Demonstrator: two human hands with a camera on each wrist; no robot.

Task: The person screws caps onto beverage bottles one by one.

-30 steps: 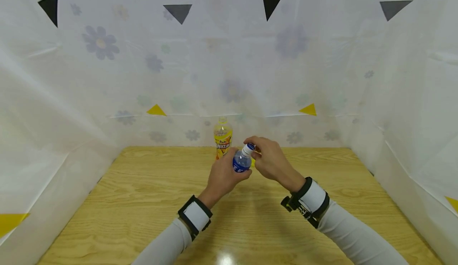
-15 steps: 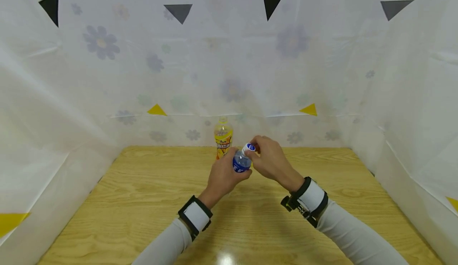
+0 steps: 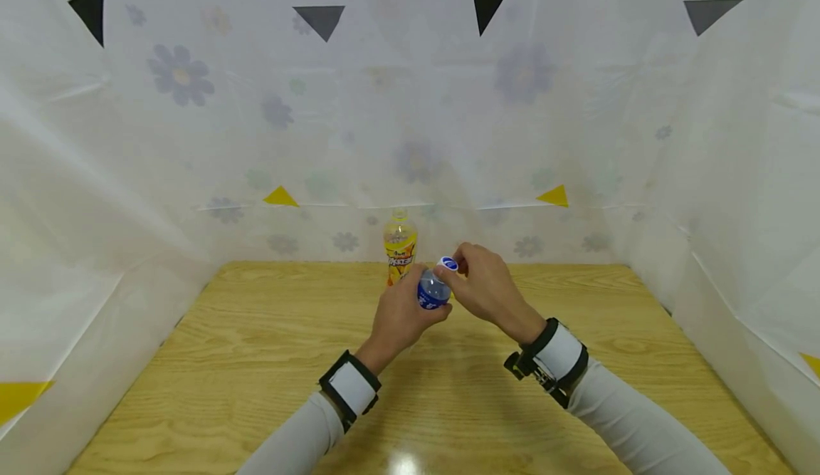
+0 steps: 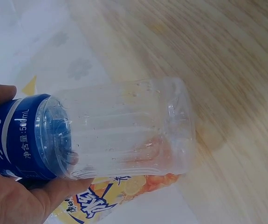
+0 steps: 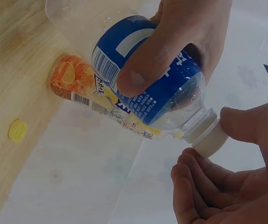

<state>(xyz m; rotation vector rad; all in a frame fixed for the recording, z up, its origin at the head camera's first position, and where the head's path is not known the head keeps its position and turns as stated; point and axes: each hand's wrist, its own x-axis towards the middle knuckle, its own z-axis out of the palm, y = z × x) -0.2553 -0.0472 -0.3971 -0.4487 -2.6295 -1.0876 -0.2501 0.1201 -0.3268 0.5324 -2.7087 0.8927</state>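
A clear plastic bottle with a blue label (image 3: 433,291) is gripped round its label by my left hand (image 3: 398,312). Tilted in the right wrist view, the bottle appears to contain only droplets. On its neck sits a white cap (image 5: 211,139) with a blue top. My right hand (image 3: 485,286) pinches this cap between thumb and index finger, the other fingers curled below. In the left wrist view, the bottle's bare lower part (image 4: 124,130) extends beyond my left hand, above the table. The cap and neck are outside that view.
A capless clear bottle with a yellow and orange label (image 3: 400,247) stands behind my left hand on the wooden table (image 3: 256,361). A loose yellow cap (image 5: 17,130) lies near it. White flower-patterned sheets (image 3: 410,105) close off the back and sides.
My right thumb has moved left across the cap's near side, and the fingers have shifted round it. The blue cap top shows more plainly. My left hand and the bottle stay almost still.
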